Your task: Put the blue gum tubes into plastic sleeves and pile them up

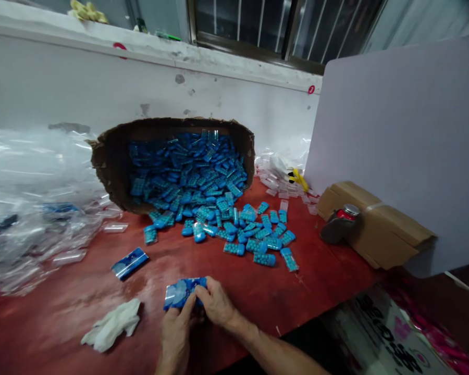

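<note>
Near the front of the red table, both my hands grip a flat, glossy blue printed packet (182,292). My left hand (175,329) pinches its lower edge, thumb up against it. My right hand (220,306) is closed on its right end, the thumbs close together. Whether it is one piece or a stack of sleeves, I cannot tell. A similar blue printed packet (130,263) lies to the left. Beyond my hands are several small clear containers with blue caps and blue-green pellets (263,259), spilling from a cardboard box (107,172) on its side.
A crumpled white cloth or glove (113,324) lies front left. Clear plastic bags (27,208) pile up at the left. Folded cardboard (391,229) and a red can with a silver top (350,211) stand right, before a pale upright panel (398,140). Small clear pieces (281,188) lie behind.
</note>
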The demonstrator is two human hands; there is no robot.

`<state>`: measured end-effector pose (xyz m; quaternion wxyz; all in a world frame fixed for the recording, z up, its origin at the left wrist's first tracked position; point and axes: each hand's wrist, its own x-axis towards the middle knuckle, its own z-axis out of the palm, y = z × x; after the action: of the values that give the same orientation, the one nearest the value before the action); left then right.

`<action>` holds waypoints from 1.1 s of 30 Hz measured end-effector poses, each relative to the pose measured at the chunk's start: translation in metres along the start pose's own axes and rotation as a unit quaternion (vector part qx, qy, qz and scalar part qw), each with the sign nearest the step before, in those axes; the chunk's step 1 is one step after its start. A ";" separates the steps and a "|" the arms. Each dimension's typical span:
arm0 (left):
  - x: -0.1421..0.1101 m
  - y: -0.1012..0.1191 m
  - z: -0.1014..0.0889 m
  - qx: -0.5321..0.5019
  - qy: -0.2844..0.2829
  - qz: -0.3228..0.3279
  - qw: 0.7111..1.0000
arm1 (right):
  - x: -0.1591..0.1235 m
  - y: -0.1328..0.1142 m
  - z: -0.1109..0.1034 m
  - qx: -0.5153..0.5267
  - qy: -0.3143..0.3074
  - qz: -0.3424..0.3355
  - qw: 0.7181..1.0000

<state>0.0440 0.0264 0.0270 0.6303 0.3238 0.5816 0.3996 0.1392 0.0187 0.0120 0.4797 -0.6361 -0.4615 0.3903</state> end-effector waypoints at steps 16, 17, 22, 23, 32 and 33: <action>-0.014 0.017 0.014 0.017 -0.061 0.016 0.998 | -0.011 -0.005 -0.017 -0.065 -0.003 -0.071 0.995; -0.013 0.015 0.016 0.010 -0.077 0.005 0.997 | -0.012 -0.007 -0.022 -0.065 -0.019 -0.064 0.996; -0.006 0.006 0.012 -0.015 -0.132 -0.060 0.989 | -0.001 -0.014 -0.086 -0.136 -0.046 -0.100 0.985; -0.004 0.005 0.008 -0.020 -0.128 -0.074 0.989 | 0.006 -0.011 -0.109 -0.169 0.029 -0.118 0.978; 0.004 -0.009 -0.016 -0.025 -0.070 -0.138 0.988 | 0.080 0.071 -0.251 -0.419 0.294 0.032 0.858; 0.003 -0.009 -0.015 -0.022 -0.067 -0.141 0.988 | 0.085 0.076 -0.243 -0.422 0.289 0.032 0.859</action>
<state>0.0306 0.0235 0.0158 0.7249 0.2509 0.5688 0.2968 0.4060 0.0310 -0.0090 0.2646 -0.8760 -0.4023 -0.0276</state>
